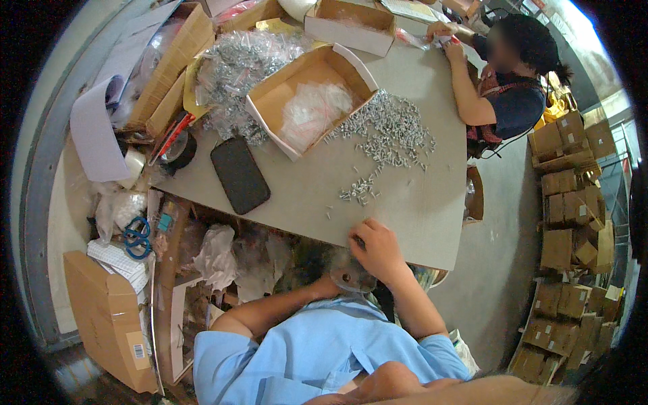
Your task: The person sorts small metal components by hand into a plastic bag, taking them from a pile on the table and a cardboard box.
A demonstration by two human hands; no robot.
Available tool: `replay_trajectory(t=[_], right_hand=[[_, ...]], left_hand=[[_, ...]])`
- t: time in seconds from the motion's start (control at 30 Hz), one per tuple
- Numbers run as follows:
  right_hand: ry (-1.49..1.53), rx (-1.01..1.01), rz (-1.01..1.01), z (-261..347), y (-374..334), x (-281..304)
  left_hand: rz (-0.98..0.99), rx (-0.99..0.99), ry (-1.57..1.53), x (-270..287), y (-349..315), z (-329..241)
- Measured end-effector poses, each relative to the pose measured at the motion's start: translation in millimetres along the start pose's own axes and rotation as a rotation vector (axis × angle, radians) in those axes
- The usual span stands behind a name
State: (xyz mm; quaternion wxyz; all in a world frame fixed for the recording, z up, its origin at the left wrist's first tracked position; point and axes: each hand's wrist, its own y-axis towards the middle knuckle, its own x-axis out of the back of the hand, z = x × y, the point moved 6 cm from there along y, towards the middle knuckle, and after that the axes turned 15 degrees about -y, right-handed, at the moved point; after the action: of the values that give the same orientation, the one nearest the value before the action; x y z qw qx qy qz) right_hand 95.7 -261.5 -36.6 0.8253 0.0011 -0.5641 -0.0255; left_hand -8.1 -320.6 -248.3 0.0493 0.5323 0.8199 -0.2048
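The person's right hand (378, 251) rests on the near edge of a grey table (418, 216), fingers curled downward over the rim. It seems to pinch the top of a small clear plastic bag (347, 275) that hangs just below the table edge. How tightly the fingers close cannot be told, since the palm faces away. The left hand (322, 287) lies beside it, lower and to the left, mostly hidden under the bag and the table edge. Whether it is open or closed cannot be told.

Directly ahead of the right hand, a little up the table, sits a small cluster of silver screws (359, 189). The right hand is the nearer of the two to it. Farther on in the same direction, and slightly rightward, a much larger spread of screws (391, 131) runs diagonally away from the hand, its long axis slanting from near-left to far-right.

Left of the hand and farther away lies a black phone (239, 174), face down. Beyond that stands an open cardboard box (270, 101) holding clear bags. Left of the box is a heap of filled bags of screws (236, 67).

Across the table, far to the right, a second person (503, 88) works with their own hands. Stacked cardboard cartons (567, 202) stand on the floor to the right.
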Motion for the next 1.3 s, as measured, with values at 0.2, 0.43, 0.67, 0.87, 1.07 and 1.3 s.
replay_trajectory(t=[0.2, 0.43, 0.67, 0.87, 1.07, 1.3], right_hand=[[0.268, 0.028, 0.131, -5, -24, 7], [0.291, -0.009, 0.012, -11, -27, 4], [0.197, 0.049, -0.032, 1, -31, 8], [0.223, 0.167, -0.048, 16, -32, 11], [0.280, 0.284, -0.078, 35, -32, 24], [0.179, 0.539, -0.043, 66, -35, 47]], left_hand=[[-0.110, -0.354, 0.046, -3, 2, -36], [-0.059, -0.248, 0.107, 1, 7, -30], [-0.006, 0.068, 0.369, 29, -19, -67], [0.123, 0.054, -0.336, 58, -63, -133], [0.093, -0.010, -0.277, 54, -65, -155], [0.248, -0.062, -0.124, 15, -61, -199]])
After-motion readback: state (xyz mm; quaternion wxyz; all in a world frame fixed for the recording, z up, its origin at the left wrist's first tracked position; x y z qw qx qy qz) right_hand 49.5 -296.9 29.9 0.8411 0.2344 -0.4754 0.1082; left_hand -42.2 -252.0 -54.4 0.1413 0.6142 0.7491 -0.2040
